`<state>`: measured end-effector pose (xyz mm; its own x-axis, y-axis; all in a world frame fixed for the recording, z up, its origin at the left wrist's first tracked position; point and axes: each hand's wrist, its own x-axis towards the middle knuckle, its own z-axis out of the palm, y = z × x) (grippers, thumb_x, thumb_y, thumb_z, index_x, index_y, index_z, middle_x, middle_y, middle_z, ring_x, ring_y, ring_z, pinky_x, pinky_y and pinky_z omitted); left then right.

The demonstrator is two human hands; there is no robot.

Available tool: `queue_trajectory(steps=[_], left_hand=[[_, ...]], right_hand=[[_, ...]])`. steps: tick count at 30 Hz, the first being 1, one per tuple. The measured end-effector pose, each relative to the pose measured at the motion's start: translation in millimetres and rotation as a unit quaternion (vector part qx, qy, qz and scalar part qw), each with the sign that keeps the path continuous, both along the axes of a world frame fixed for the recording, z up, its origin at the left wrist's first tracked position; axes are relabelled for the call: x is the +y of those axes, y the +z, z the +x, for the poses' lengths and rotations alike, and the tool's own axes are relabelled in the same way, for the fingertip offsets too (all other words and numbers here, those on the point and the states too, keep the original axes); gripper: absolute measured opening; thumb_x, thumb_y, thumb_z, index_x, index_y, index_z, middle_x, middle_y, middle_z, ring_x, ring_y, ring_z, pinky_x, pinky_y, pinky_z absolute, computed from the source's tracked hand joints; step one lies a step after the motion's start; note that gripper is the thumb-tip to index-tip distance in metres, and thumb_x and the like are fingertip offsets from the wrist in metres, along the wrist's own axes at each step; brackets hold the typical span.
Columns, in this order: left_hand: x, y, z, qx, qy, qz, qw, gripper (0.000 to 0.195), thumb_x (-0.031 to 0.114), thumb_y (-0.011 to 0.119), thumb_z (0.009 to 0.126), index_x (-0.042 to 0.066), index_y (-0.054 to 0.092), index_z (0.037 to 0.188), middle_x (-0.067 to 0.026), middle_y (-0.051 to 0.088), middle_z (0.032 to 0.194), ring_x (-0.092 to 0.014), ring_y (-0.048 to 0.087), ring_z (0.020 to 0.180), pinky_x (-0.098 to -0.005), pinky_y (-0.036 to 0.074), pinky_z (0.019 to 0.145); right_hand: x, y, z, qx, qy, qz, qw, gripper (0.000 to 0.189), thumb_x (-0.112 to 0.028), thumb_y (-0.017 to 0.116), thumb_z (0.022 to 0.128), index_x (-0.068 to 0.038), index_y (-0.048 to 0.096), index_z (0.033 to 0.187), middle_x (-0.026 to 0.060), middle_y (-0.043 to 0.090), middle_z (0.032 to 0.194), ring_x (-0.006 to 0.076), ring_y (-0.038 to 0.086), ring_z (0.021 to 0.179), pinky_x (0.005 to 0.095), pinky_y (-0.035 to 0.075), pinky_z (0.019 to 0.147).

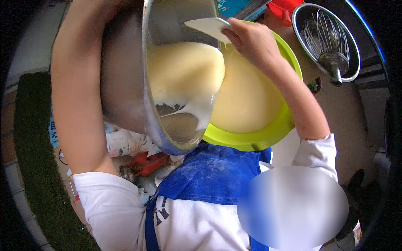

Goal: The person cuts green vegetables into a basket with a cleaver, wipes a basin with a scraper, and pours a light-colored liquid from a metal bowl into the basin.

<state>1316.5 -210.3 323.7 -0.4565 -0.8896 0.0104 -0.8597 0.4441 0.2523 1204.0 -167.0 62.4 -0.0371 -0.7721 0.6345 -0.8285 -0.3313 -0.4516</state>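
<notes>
A large metal mixing bowl (124, 72) is tipped on its side, and thick pale-yellow batter (185, 69) slides over its rim. My left forearm runs up along the bowl's outside to the top edge; the left hand itself is out of view. My right hand (254, 44) grips a white plastic dough scraper (209, 26), held near the bowl's mouth, with batter dripping from it. Below and to the right, a lime-green tub (251, 141) holds a smooth pool of the same batter (248, 100). Streaks of batter cling to the lower inside wall of the metal bowl.
At the upper right a metal bowl (356, 62) holds a wire whisk attachment (326, 40), beside a red plastic vessel (286, 9). Printed packages (117, 142) and a red object (150, 163) lie below the tipped bowl. Green artificial turf (34, 141) runs along the left.
</notes>
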Motion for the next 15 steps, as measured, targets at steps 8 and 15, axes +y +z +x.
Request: queue_trajectory(steps=[8,15], left_hand=[[13,6,3,-0.032,-0.075,-0.027,0.996,0.025,0.024,0.062,0.076,0.000,0.067,0.073,-0.0021,0.061,0.066,-0.012,0.054,0.062,-0.0279,0.042,0.059],[1,3,-3,0.021,-0.036,0.040,0.998,0.023,0.023,0.063,0.076,0.001,0.067,0.073,-0.0016,0.061,0.066,-0.011,0.054,0.061,-0.0264,0.042,0.058]], right_hand=[[-6,-56,-27,0.036,-0.039,-0.114,0.992,0.011,-0.027,0.059,0.092,-0.016,0.057,0.093,0.0054,0.065,0.074,0.0272,0.065,0.063,0.0396,0.050,0.049],[-1,-61,-30,0.036,-0.014,-0.093,0.995,0.009,-0.023,0.057,0.091,-0.015,0.055,0.094,0.0061,0.063,0.072,0.0281,0.065,0.065,0.0418,0.050,0.050]])
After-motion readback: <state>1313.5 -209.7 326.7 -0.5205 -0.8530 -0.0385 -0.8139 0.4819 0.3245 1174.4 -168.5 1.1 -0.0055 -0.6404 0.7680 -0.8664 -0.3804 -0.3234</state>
